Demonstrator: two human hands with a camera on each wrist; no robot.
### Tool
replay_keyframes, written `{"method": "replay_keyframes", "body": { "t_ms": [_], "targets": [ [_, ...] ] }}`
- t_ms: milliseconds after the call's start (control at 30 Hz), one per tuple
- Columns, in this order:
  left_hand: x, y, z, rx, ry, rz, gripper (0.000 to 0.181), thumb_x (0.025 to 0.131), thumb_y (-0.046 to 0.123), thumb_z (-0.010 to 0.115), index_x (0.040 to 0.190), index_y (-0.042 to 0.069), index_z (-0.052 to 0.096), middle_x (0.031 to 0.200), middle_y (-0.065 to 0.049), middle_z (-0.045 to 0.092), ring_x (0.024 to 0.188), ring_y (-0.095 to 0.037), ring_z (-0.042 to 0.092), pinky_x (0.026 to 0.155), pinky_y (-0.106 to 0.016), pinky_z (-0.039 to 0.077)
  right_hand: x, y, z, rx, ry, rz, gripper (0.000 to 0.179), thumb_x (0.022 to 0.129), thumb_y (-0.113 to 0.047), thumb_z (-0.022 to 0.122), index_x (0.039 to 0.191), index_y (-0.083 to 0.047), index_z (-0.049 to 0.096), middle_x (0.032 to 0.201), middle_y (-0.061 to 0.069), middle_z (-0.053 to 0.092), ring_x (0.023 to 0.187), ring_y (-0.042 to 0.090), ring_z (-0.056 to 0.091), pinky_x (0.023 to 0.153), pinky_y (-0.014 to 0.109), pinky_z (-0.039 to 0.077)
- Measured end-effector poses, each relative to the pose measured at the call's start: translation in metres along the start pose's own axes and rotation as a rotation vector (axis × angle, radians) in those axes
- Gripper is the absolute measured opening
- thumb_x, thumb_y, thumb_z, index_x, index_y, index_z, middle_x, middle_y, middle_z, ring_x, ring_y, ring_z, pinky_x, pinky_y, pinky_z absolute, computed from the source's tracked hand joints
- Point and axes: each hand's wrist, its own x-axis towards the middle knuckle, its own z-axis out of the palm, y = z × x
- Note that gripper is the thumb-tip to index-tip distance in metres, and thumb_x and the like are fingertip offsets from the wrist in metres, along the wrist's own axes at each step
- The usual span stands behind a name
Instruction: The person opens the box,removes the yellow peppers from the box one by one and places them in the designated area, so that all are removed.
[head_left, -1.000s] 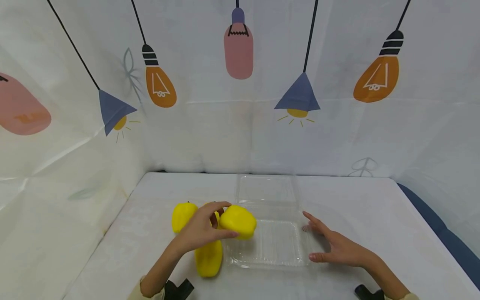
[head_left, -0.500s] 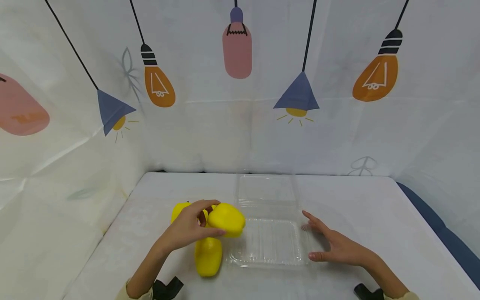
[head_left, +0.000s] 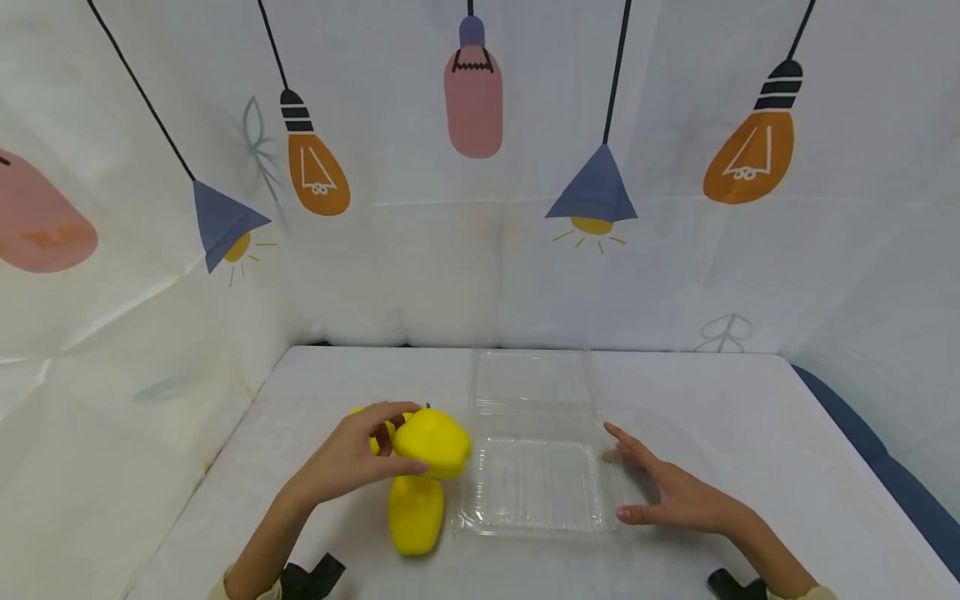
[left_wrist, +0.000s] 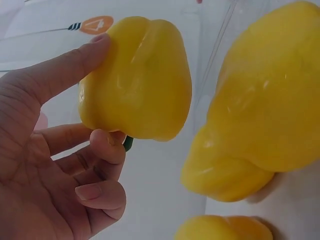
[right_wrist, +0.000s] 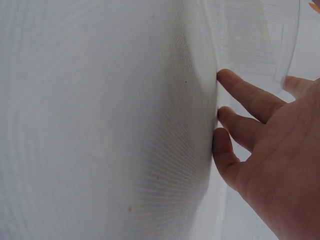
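My left hand [head_left: 348, 458] pinches a yellow bell pepper [head_left: 437, 442] between thumb and fingers, left of a clear plastic clamshell box [head_left: 536, 487]. In the left wrist view the held bell pepper [left_wrist: 145, 80] shows a dark green stem by the fingers. Another yellow bell pepper [head_left: 416, 517] lies on the table in front of it, and more yellow shows behind the hand, partly hidden. My right hand [head_left: 671, 492] is beside the box's right side with fingers spread and nothing in them. Its fingertips [right_wrist: 226, 76] rest on the table right at the box in the right wrist view.
The box's raised or folded-back lid [head_left: 534, 379] lies toward the far edge of the white table [head_left: 750, 433]. Behind the table hangs a white curtain [head_left: 375, 275] printed with lamps. A dark blue object [head_left: 885, 442] stands past the right edge.
My left hand has moved left with the bell pepper, from over the box's left side toward the other peppers. The right hand stays in place.
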Motion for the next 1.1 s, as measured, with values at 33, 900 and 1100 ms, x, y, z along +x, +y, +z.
{"method": "replay_keyframes", "body": {
  "t_ms": [33,900,1100],
  "targets": [
    [-0.001,-0.001,-0.002,0.001,-0.003,-0.002,0.064,0.075,0.042,0.086,0.129,0.017,0.061,0.097,0.003,0.060,0.073,-0.015,0.055,0.061,-0.027,0.048,0.000,0.000,0.000,-0.001,0.000,-0.001,0.102,0.085,-0.038,0.075,0.159,-0.032,0.004,0.145,0.012,0.047,0.136,0.045,0.035,0.094,0.072,0.033],
    [-0.019,-0.022,-0.033,0.014,-0.029,0.064,0.061,0.075,0.035,0.087,0.127,0.019,0.062,0.106,0.007,0.064,0.072,-0.013,0.056,0.056,-0.027,0.047,-0.002,-0.001,-0.001,-0.012,0.012,-0.013,0.103,0.084,-0.038,0.077,0.159,-0.031,0.005,0.144,0.010,0.049,0.134,0.045,0.036,0.095,0.070,0.034],
    [-0.029,-0.026,-0.041,0.035,-0.008,0.057,0.062,0.075,0.034,0.087,0.128,0.019,0.061,0.101,0.007,0.063,0.073,-0.012,0.055,0.055,-0.027,0.046,-0.001,-0.002,0.000,0.020,-0.002,-0.003,0.102,0.085,-0.036,0.076,0.159,-0.030,0.005,0.145,0.014,0.047,0.136,0.046,0.034,0.095,0.073,0.032]
  ]
}}
